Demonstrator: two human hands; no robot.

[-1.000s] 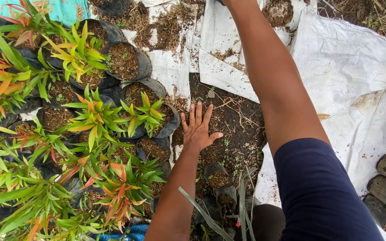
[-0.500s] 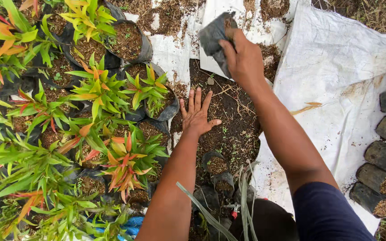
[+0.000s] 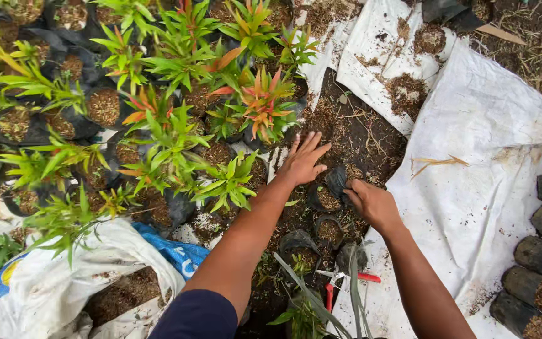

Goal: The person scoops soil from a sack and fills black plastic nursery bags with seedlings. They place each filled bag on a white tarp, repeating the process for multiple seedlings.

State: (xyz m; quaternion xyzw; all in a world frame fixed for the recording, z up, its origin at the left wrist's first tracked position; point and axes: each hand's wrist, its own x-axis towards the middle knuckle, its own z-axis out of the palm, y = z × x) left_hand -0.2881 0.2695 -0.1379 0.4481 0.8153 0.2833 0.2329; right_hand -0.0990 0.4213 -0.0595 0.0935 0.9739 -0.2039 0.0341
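Sitting btwn hands (image 3: pixel 340 182): black grow bag (image 3: pixel 327 196)

My left hand (image 3: pixel 301 164) and right hand (image 3: pixel 371 204) are bare, no gloves, both forearms uncovered; a dark navy short sleeve (image 3: pixel 197 315) caps my left upper arm.

Bare soil ground (image 3: pixel 371 141); white sheeting (image 3: pixel 490 132) spread over it; bagged seedlings (image 3: pixel 177 125); red-handled shears (image 3: pixel 346 279).

You get soft, even daylight from overhead, with only faint shadows under the seedling leaves (image 3: pixel 177 135). The white sheeting (image 3: pixel 490 125) runs bright, close to glare. Focus holds sharp at centre; the frame's edges bow with wide-angle distortion and soften slightly.
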